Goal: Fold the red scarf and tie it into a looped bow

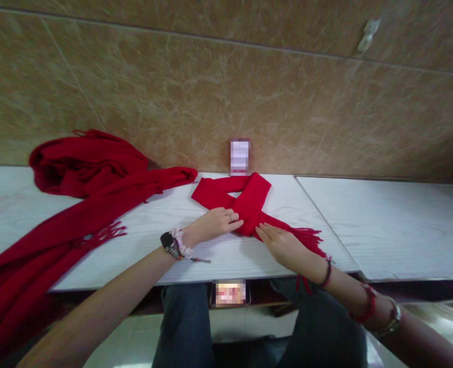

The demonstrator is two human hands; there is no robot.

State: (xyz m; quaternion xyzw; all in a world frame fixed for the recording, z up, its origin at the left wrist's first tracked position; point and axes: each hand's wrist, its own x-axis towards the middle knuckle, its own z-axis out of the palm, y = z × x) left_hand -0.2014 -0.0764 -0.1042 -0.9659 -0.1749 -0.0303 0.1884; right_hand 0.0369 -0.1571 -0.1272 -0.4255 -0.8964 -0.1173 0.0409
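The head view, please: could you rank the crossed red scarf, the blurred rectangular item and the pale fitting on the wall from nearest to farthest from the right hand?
1. Crossed red scarf: at the fingertips of the right hand.
2. Blurred rectangular item: beyond the scarf, by the table's back edge.
3. Pale fitting: high on the wall, upper right.

L hand palm-down, fingers slightly bent; R hand nearby, fingers ext.

White wood-grain worktop, seamed, abutting a brown marbled wall with a small pale fitting at upper right. One small blurred rectangular item at the worktop's back edge; pale tiled floor below.
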